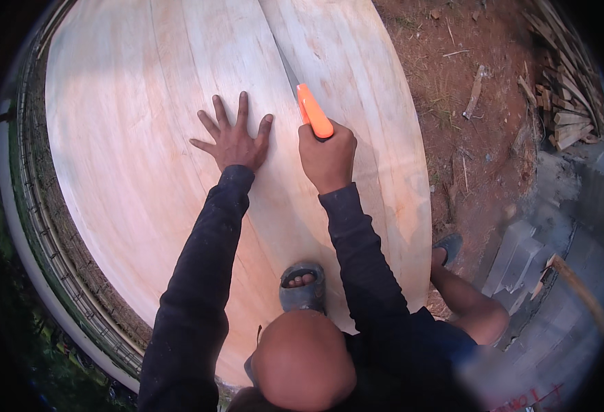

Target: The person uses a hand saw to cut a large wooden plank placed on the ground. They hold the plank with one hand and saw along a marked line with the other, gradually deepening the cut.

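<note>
A large pale wooden sheet (130, 130) fills the middle of the view, and one of my sandalled feet (303, 287) stands on it. My left hand (237, 141) lies flat on the sheet with its fingers spread, left of the saw. In my right hand (328, 156) is the orange handle of a handsaw (314, 113), with my fingers wrapped round it. The thin blade runs from the handle toward the far edge, along a dark line in the sheet. How deep the blade sits in the wood I cannot tell.
Reddish dirt (446, 89) with wood scraps borders the sheet on the right. Beyond it are a stack of split wood (570, 103), grey blocks (518, 257) and a wooden stick (580, 285). My other foot (446, 248) is off the sheet. A long rail-like edge (41, 206) curves along the left.
</note>
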{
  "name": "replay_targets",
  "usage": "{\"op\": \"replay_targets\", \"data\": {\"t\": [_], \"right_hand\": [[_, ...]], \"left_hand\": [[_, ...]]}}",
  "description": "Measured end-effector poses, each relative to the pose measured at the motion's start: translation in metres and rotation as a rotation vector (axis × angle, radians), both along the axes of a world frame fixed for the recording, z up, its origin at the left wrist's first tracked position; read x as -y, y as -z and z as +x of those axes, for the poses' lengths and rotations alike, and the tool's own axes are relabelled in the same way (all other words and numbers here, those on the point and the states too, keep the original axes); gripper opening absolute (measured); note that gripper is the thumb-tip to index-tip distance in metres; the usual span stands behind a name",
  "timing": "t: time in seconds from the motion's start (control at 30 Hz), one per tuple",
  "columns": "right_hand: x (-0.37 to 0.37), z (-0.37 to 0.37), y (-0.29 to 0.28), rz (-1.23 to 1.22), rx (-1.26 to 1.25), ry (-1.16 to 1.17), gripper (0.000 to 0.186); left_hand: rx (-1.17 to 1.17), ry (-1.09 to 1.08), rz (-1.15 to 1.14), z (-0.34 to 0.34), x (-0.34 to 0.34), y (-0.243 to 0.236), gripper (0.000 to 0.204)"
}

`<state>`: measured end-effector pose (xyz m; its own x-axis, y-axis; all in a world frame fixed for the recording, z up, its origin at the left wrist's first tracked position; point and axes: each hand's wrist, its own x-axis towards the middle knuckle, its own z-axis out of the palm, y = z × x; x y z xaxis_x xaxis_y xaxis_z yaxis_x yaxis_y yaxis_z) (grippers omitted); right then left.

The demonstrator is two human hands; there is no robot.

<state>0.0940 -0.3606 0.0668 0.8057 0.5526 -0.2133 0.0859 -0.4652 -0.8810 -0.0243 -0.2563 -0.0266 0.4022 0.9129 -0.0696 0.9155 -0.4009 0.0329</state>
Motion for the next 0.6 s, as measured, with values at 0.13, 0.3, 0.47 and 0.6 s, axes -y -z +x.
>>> {"op": "replay_targets", "data": {"t": [0.13,0.3,0.47,0.6], "right_hand": [[-0.046,0.021,0.007,-0.045,0.044,-0.048,0.026],[0.126,-0.056,-0.052,-0.052,-0.153,-0.004,0.013],[0.143,-0.063,-0.080,-0.065,-0.186,0.043,0.008],[-0.018,0.010,0.005,-0.026,0.005,0.005,0.028]], "left_hand": [[0.016,0.030,0.064,0.004,-0.004,0.005,0.074],[-0.006,-0.016,-0.021,-0.012,0.005,0.005,0.075],[0.035,-0.014,-0.011,-0.009,0.002,0.002,0.075],[0.056,0.010,-0.004,0.005,-0.005,0.001,0.074]]}}
